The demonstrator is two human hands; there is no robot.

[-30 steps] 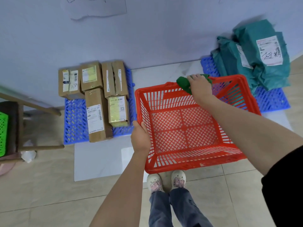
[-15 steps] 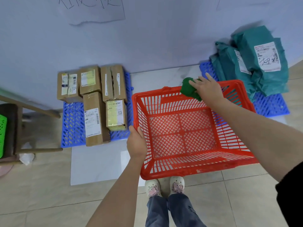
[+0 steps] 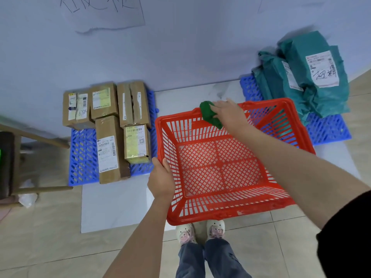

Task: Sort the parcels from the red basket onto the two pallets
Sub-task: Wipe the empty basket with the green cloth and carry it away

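— Where's the red basket (image 3: pixel 226 213)?
— Between the two blue pallets, nothing showing inside. The left hand (image 3: pixel 161 182) grips its left rim.
— And the right hand (image 3: pixel 230 115)?
— At the far rim, on a green handle (image 3: pixel 210 116); fingers look loosely spread, though the grip is partly hidden.
— The parcels?
— Cardboard boxes (image 3: pixel 112 125) left, teal bags (image 3: pixel 307 77) right.

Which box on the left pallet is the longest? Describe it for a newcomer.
Find the blue pallet left of the red basket. The long cardboard box lies at its front, overhanging the near edge. Unlike its shorter neighbours, it carries a tall white label.
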